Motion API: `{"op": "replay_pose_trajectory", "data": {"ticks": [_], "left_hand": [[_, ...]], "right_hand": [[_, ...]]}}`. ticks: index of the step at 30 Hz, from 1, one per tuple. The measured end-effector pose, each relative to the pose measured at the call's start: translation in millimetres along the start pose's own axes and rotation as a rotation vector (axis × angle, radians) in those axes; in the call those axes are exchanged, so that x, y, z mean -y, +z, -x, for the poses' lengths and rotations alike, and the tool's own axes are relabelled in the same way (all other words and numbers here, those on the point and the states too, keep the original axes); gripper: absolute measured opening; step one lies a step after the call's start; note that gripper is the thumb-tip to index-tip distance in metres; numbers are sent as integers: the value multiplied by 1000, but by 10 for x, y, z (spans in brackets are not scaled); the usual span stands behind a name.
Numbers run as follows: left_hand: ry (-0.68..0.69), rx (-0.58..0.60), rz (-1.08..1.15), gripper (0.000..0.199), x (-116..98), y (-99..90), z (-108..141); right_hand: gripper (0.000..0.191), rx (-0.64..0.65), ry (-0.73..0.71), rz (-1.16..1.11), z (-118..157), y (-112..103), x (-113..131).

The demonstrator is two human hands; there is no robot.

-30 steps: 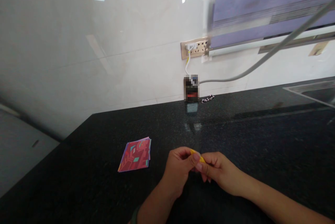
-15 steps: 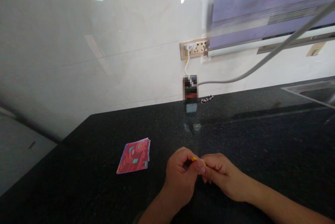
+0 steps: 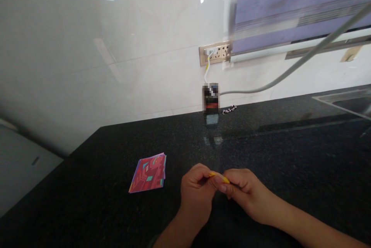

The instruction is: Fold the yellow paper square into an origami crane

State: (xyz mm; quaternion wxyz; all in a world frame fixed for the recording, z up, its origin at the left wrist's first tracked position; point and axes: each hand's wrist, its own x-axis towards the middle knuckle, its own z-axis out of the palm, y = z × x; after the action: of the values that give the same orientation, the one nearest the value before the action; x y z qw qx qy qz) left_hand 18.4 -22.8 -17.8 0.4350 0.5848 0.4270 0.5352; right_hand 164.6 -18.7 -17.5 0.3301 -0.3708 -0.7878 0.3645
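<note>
A small yellow piece (image 3: 222, 178), thin and mostly covered by fingers, is held between my two hands above the dark counter; its kind I cannot make out. My left hand (image 3: 198, 192) pinches it from the left, thumb across its near side. From the other side, my right hand (image 3: 251, 194) has its thumb and curled fingers closed at the piece's right end. Both thumbs are close together. Left of my hands lies a short stack of colourful printed paper sheets (image 3: 149, 174), mostly red with teal and purple shapes.
The black speckled counter (image 3: 87, 170) runs along a pale wall. By the wall stand a small blurred-out object (image 3: 211, 98) and a string of beads (image 3: 229, 109). A grey cable (image 3: 278, 80) slopes up to the right. A socket panel (image 3: 216, 53) holds a white plug.
My left hand has shifted slightly left. The yellow piece now lies flatter, and more of its length shows between my fingers. The paper stack has not moved.
</note>
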Motion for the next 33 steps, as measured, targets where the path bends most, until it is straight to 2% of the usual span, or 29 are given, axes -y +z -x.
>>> {"op": "replay_pose_trajectory", "data": {"ticks": [6,11,14,19,24,28,33], "left_hand": [[-107,38,133,17,-7,-25,-48],[-210,79,167,14,-9,-8,-63],[-255,61,134,17,1,9,-63],[-257,37,113,18,32,0,-69],[-326,102,255,24,90,-18,-58],[-381,156,339,26,113,-20,-52],[-376,168,326,26,112,-14,-51]], "right_hand": [[30,-3,72,-79,-7,-13,19],[31,-149,43,-40,-4,-40,6],[32,-218,59,-38,-7,-49,-6],[29,-144,79,-129,-4,-52,-29],[38,-199,194,-313,-16,-41,-73],[30,-152,233,-442,-30,-40,-76],[25,-115,244,-477,-25,-37,-65]]}}
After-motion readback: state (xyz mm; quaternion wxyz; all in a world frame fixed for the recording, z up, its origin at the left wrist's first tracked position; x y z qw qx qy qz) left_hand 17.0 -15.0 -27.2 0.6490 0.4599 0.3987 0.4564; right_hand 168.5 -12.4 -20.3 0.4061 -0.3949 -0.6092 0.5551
